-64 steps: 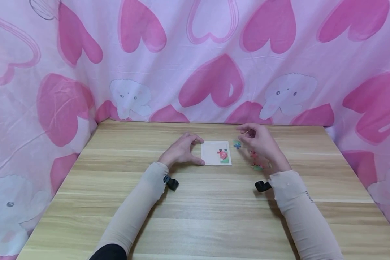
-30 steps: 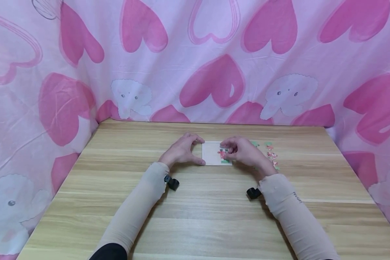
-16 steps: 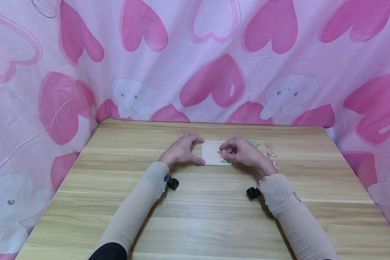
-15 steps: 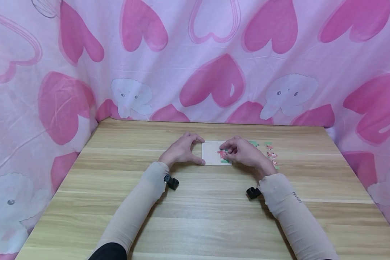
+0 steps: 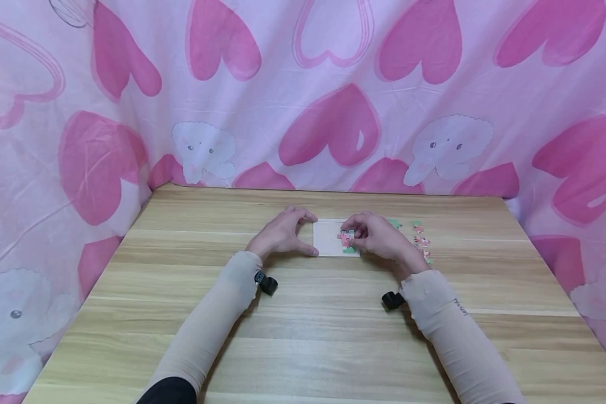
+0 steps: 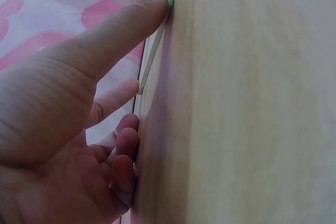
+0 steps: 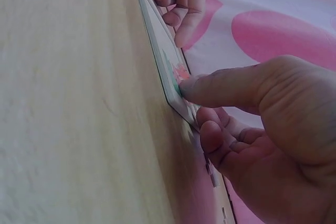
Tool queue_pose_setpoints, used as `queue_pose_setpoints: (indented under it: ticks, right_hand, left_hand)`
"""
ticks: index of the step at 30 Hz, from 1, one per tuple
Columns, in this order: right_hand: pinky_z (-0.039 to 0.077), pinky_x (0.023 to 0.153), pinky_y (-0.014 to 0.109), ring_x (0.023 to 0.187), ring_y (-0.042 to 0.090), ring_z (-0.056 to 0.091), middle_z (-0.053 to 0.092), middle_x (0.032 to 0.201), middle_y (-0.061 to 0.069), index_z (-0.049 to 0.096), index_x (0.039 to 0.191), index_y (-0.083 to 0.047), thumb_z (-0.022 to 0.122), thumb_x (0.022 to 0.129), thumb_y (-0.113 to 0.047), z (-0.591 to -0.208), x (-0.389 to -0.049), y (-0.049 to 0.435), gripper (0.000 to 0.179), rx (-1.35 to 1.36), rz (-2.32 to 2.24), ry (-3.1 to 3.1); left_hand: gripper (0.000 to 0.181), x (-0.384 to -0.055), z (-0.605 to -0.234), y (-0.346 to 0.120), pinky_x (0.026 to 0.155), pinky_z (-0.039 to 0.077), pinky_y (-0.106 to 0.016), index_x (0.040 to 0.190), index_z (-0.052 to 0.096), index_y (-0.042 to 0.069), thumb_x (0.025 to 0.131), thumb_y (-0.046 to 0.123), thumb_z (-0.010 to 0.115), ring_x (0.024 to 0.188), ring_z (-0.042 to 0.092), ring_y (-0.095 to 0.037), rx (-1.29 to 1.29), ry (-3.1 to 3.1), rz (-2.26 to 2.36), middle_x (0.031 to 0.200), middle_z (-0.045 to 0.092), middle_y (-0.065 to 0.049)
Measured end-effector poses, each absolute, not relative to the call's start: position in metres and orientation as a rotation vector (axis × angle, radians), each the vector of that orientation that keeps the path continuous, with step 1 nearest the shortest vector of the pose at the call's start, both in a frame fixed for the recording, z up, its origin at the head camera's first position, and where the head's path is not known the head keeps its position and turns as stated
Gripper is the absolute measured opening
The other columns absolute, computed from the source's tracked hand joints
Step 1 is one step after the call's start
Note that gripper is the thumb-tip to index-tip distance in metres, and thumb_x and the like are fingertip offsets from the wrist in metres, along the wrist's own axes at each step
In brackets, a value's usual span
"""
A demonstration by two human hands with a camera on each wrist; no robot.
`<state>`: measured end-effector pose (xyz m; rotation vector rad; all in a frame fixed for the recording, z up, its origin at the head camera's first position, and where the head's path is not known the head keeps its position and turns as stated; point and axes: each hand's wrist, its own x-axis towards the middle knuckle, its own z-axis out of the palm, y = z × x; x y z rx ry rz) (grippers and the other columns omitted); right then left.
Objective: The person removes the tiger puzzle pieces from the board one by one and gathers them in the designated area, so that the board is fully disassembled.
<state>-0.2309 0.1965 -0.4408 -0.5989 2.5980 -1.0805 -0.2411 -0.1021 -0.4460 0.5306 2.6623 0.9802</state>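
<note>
A white puzzle tray (image 5: 326,238) lies on the table with red, green and blue jigsaw pieces (image 5: 346,240) at its right side. My left hand (image 5: 283,233) holds the tray by its left side, thumb at the near corner and index finger at the far corner. Over the tray's right edge, my right hand (image 5: 379,234) bends its thumb and fingers together around a jigsaw piece with blue on it, mostly hidden by the fingertips. In the right wrist view, that thumb (image 7: 197,88) lies on the pieces beside the tray's corner.
Loose green and red jigsaw pieces (image 5: 421,241) lie in a column right of my right hand. A green piece (image 5: 395,223) shows just behind that hand. A pink curtain (image 5: 328,126) with hearts hangs along the table's far edge.
My right hand has come left and down from above the loose pieces to the tray's right side, and the blue piece has left its table spot. The left hand stays put.
</note>
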Motion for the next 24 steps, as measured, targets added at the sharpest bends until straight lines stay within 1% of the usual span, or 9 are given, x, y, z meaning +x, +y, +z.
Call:
queue_pose_setpoints:
  ticks: [7, 14, 17, 19, 24]
  right_hand:
    - [0.054, 0.085, 0.037, 0.099, 0.024, 0.063, 0.069, 0.109, 0.007, 0.079, 0.128, -0.013, 0.082, 0.100, -0.003, -0.4399, -0.2317, 0.1956, 0.030, -0.567, -1.074, 2.616]
    - [0.055, 0.082, 0.033, 0.098, 0.023, 0.064, 0.072, 0.106, 0.006, 0.074, 0.139, -0.009, 0.082, 0.101, -0.006, -0.4390, -0.2317, 0.1961, 0.038, -0.554, -1.114, 2.622]
    - [0.056, 0.083, 0.034, 0.097, 0.024, 0.065, 0.073, 0.105, 0.006, 0.076, 0.136, -0.009, 0.081, 0.102, -0.007, -0.4371, -0.2311, 0.1974, 0.035, -0.570, -1.125, 2.636]
    - [0.056, 0.084, 0.035, 0.098, 0.023, 0.066, 0.074, 0.106, 0.005, 0.076, 0.136, -0.011, 0.081, 0.103, -0.010, -0.4359, -0.2307, 0.1984, 0.034, -0.570, -1.135, 2.650]
    - [0.059, 0.091, 0.042, 0.102, 0.025, 0.068, 0.075, 0.113, 0.004, 0.074, 0.140, -0.017, 0.079, 0.105, -0.015, -0.4313, -0.2292, 0.2017, 0.036, -0.554, -1.183, 2.667]
  left_hand:
    - [0.086, -0.2411, -0.4466, -0.1023, 0.115, 0.051, -0.049, 0.148, 0.067, 0.027, 0.073, 0.044, 0.107, 0.131, 0.056, -0.024, 0.516, 2.659, 0.983, 0.139, 0.056, -0.001]
    - [0.087, -0.2413, -0.4478, -0.1019, 0.115, 0.051, -0.048, 0.148, 0.067, 0.027, 0.073, 0.043, 0.107, 0.131, 0.056, -0.023, 0.521, 2.660, 0.982, 0.138, 0.056, -0.001]
    - [0.087, -0.2412, -0.4474, -0.1017, 0.115, 0.051, -0.048, 0.147, 0.067, 0.026, 0.073, 0.043, 0.107, 0.130, 0.056, -0.022, 0.522, 2.660, 0.986, 0.137, 0.055, -0.001]
    - [0.087, -0.2411, -0.4474, -0.1017, 0.116, 0.051, -0.047, 0.148, 0.067, 0.026, 0.073, 0.043, 0.107, 0.131, 0.056, -0.022, 0.522, 2.659, 0.985, 0.137, 0.055, -0.001]
    - [0.087, -0.2408, -0.4472, -0.1018, 0.116, 0.051, -0.047, 0.148, 0.067, 0.026, 0.073, 0.042, 0.107, 0.131, 0.056, -0.022, 0.526, 2.660, 0.985, 0.137, 0.056, -0.001]
